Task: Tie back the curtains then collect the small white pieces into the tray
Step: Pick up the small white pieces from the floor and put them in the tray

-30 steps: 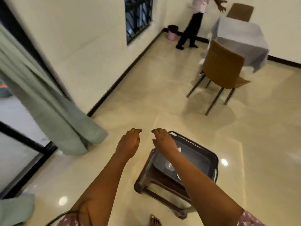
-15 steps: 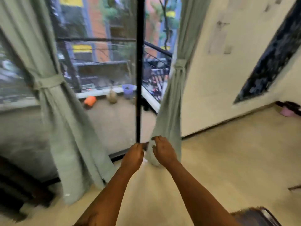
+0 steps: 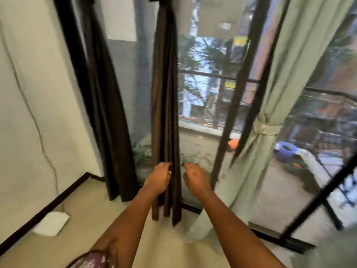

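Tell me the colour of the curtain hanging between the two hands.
Dark brown curtain, hanging in narrow folds, seen in the head view, the only one.

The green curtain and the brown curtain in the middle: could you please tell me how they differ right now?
The green curtain is pale and cinched by a tie; the brown curtain is dark and hangs loose, with no tie visible. The left hand is at the brown curtain's edge; neither hand touches the green curtain. Both hang to the floor before the glass.

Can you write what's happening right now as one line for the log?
step: tie back curtains | left hand: touching brown curtain | right hand: curled, empty | green curtain: tied
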